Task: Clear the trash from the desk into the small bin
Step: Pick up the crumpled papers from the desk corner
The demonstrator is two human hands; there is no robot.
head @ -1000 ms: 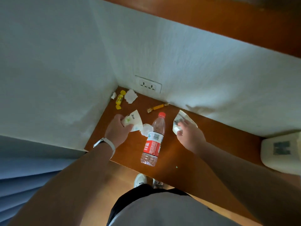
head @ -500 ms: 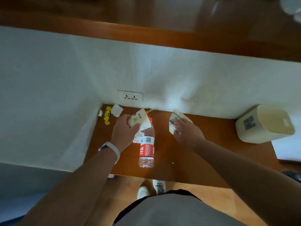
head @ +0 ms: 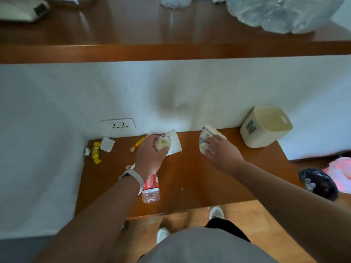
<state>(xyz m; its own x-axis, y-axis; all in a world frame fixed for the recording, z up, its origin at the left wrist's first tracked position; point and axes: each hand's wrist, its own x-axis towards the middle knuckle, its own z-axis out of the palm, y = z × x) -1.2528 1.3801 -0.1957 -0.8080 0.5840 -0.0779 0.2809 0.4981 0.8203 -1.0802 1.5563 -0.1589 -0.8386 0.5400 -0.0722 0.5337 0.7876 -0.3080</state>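
My left hand (head: 150, 158) and right hand (head: 221, 150), each still clutching crumpled paper, now nearer the small bin (head: 266, 128) beyond my right fingers.

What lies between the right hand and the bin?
Only bare desk, in the head view. The right hand grips a crumpled paper cup; nothing sits on the stretch leading to the bin.

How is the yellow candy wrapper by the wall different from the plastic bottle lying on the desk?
The yellow wrapper is small, opaque and bright, lying in full view in the desk's far left corner; the plastic bottle is far larger, clear with a red label, and lies nearer the desk's front edge. The left hand and wrist hide the bottle's upper part. Both lie on the desk, untouched, outside the bin.
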